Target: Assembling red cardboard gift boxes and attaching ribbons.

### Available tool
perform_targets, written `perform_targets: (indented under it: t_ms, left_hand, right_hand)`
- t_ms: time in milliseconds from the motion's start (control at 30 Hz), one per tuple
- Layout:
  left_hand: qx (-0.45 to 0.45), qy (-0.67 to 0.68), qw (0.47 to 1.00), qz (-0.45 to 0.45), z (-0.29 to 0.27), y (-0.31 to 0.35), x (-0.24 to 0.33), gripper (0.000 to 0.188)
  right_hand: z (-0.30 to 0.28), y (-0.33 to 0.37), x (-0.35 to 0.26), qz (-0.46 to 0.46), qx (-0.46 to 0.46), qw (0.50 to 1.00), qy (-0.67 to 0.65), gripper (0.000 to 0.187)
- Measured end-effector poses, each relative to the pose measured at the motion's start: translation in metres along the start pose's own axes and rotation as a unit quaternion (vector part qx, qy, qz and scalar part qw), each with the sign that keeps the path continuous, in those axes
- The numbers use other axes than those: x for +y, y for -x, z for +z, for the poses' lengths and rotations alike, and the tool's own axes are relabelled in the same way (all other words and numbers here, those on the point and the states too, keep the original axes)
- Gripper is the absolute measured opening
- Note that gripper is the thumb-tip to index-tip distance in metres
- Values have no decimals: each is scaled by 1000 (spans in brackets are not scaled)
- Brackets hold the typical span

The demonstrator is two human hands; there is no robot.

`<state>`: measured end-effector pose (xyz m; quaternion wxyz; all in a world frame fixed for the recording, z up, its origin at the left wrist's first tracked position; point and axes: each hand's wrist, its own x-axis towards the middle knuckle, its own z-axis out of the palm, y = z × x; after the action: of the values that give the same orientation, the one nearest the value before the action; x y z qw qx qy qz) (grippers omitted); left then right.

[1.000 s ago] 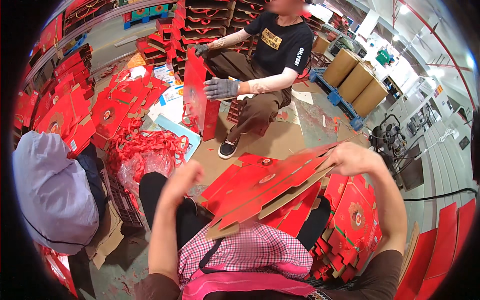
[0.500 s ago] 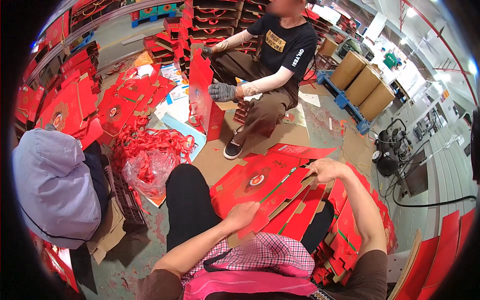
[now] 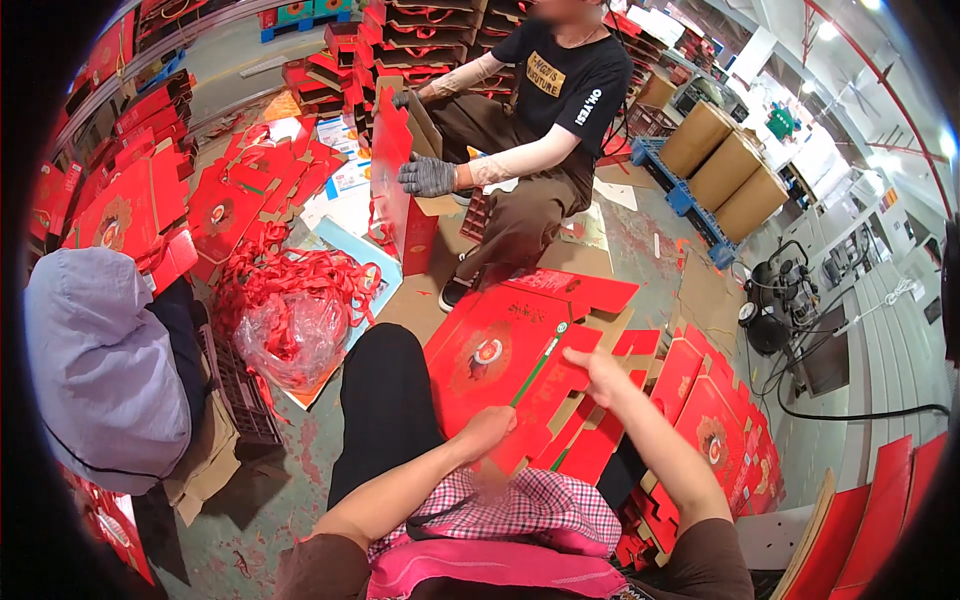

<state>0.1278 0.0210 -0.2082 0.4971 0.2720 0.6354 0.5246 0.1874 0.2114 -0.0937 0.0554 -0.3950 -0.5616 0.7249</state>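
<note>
A flat die-cut sheet of red printed cardboard (image 3: 480,330), with a round emblem and a green strip, rests across my lap. My left hand (image 3: 487,430) is closed on its near edge, beside the end of the green strip. At the right edge, my right hand (image 3: 600,376) grips a flap, thumb on the printed face and the other fingers mostly hidden. Under this sheet several more red sheets (image 3: 590,445) with brown inner faces fan out on my lap.
Opposite sits a person in grey gloves holding a red box panel (image 3: 391,150). To my left are red ribbons in clear plastic (image 3: 290,320), a crate (image 3: 240,390) and a person in a pale hood. Red cardboard (image 3: 705,430) is piled at my right; beyond stands a black compressor (image 3: 780,300).
The top sheet has swung up and away from me, its far flap now nearer the other person's shoe. My right hand has come down and left along the sheet's right edge.
</note>
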Motion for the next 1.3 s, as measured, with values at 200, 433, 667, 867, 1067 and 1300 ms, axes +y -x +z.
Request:
perform_targets:
  t_ms: [200,433,667,867,1067,1300]
  left_hand:
    - [41,-63,996,50,-8,3,4,27]
    - [109,-226,965,72,-37,12,53,37]
    - [64,-258,964,14,-49,-17,31,44]
    - [104,-158,981,44,-52,-49,41,27]
    - [70,-232,969,58,-56,-77,50,24]
    - [18,-294,953,70,-41,-82,35,22]
  right_hand:
    - [-35,2,7,71,-19,997,18,20]
    - [-45,16,-72,170,-50,977,116,26]
    - [-18,-11,-31,149,70,983,80,17]
    - [-19,-20,0,55,75,959,-269,20]
    - [-4,-14,10,23,6,880,-475,36]
    - [-8,-3,49,96,22,909,-405,37]
